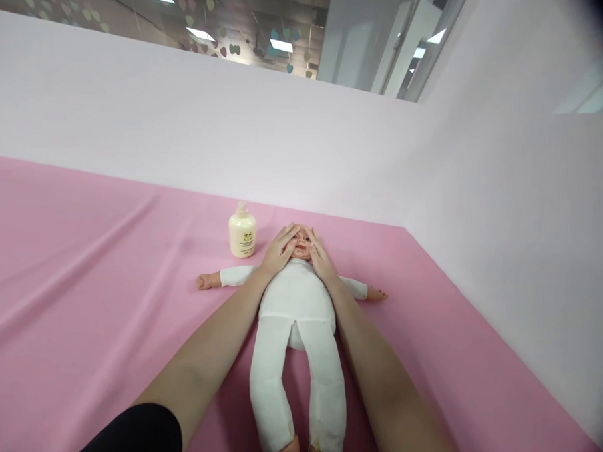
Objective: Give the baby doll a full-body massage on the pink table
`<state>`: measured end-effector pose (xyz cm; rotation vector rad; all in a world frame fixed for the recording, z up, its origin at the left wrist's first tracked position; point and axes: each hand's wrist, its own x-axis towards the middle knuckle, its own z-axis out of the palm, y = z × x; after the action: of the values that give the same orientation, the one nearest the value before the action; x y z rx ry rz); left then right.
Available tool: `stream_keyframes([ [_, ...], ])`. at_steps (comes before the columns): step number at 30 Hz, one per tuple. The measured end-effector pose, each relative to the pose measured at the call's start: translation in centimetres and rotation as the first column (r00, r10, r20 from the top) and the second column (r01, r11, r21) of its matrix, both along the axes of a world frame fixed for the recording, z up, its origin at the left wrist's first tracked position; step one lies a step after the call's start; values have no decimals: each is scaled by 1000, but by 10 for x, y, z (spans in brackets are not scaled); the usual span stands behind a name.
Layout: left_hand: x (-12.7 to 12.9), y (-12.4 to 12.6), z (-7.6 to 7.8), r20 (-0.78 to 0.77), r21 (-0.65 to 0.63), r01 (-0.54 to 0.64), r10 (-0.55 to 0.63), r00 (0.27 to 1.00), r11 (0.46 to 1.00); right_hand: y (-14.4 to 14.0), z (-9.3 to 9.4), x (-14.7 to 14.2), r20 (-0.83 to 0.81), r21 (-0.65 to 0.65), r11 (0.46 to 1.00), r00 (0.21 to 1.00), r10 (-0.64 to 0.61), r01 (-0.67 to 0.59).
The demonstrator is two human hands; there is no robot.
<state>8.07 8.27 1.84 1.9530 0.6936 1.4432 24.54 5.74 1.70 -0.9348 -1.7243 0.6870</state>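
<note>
A baby doll [298, 292] with a white cloth body lies on its back, arms spread wide and legs toward me. My left hand [279, 249] rests on one side of the doll's head, fingers stretched up along the cheek and brow. On the opposite side, my right hand [321, 253] lies against the cheek with its fingers extended. Between the two hands part of the doll's face [301, 243] shows; the sides of its head are covered. Beyond the doll's arm, on the left, a pale yellow lotion bottle [242, 233] stands upright.
Under the doll is a pink sheet [104, 277] with a few long creases. A white wall [186, 128] borders it at the back, and another white wall [521, 229] rises on the right. Above the back wall, a window [270, 25] shows ceiling lights and hanging hearts.
</note>
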Motion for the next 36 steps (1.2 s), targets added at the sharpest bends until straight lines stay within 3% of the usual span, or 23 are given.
stream_keyframes([
  [8, 1, 14, -15, -85, -1, -90, 89, 992, 996, 17, -21, 5, -108, -155, 987, 992, -64, 46],
  [12, 2, 16, -20, -101, -14, -123, 121, 987, 992, 21, -27, 3, -83, -151, 980, 986, -144, 130],
  [17, -2, 13, -20, -227, -94, -223, 197, 954, 970, 10, -24, 4, 96, -68, 950, 950, -298, 305],
  [20, -10, 10, -15, -481, -9, -337, 291, 827, 941, -2, -20, 9, 271, -35, 911, 882, -386, 410],
  [23, -20, 3, 2, -631, 90, -360, 333, 701, 929, -12, -16, 14, 387, 42, 896, 819, -423, 442],
  [26, -30, -5, 32, -662, 282, -309, 417, 623, 908, -20, -12, 18, 433, 134, 906, 799, -418, 401],
  [28, -39, -8, 56, -645, 450, -299, 538, 543, 842, -24, -9, 21, 445, 159, 904, 788, -425, 398],
  [30, -49, -7, 78, -584, 532, -360, 640, 500, 767, -29, -6, 24, 452, 172, 894, 773, -446, 415],
  [33, -66, 1, 101, -565, 527, -518, 733, 380, 674, -36, 0, 29, 455, 179, 886, 762, -461, 429],
  [36, -80, 7, 112, -722, 399, -598, 640, 261, 695, -45, 8, 32, 471, 195, 890, 757, -453, 412],
])
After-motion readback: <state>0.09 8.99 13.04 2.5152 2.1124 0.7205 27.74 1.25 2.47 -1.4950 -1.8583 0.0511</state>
